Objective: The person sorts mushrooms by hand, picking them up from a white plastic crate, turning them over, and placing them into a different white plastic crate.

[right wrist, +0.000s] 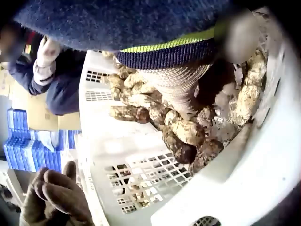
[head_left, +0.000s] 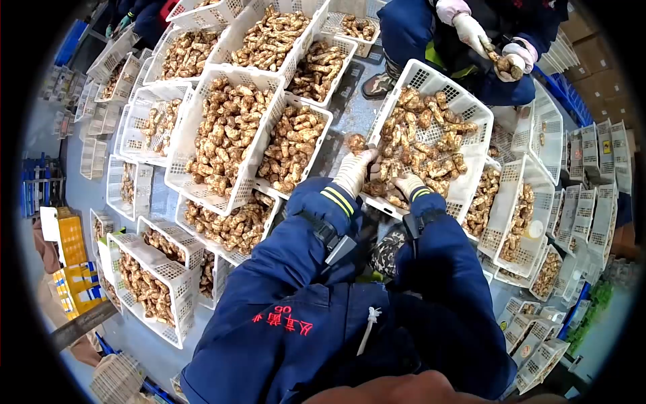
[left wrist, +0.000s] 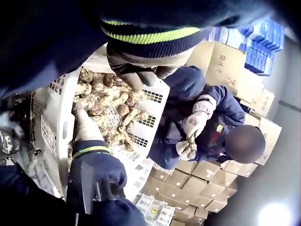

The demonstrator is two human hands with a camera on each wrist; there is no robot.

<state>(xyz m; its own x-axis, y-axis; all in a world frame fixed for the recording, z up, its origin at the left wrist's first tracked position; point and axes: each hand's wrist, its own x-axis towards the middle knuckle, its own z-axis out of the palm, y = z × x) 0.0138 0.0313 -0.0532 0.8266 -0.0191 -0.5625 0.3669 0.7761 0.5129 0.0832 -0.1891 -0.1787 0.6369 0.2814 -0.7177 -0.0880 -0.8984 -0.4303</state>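
Observation:
My gloved left hand [head_left: 353, 172] is at the left rim of a white plastic crate [head_left: 472, 104]. A mushroom [head_left: 355, 143] with a round brown cap shows at its fingers, which look bent in the right wrist view. Inside the near end of the crate, my gloved right hand [head_left: 408, 184] reaches down among soil-stained brown and white mushrooms [right wrist: 186, 129]. Its fingertips are mostly hidden there, so I cannot tell whether they grip one. The mushrooms lie loosely heaped, and the crate's slotted floor shows between them.
Stacked crates of mushrooms [head_left: 229, 128] stand to the left, with more crates [head_left: 515, 215] on the right. Across the crate sits another person [left wrist: 221, 122] in white gloves, holding a mushroom [head_left: 503, 62]. Cardboard boxes [left wrist: 202, 181] are piled behind.

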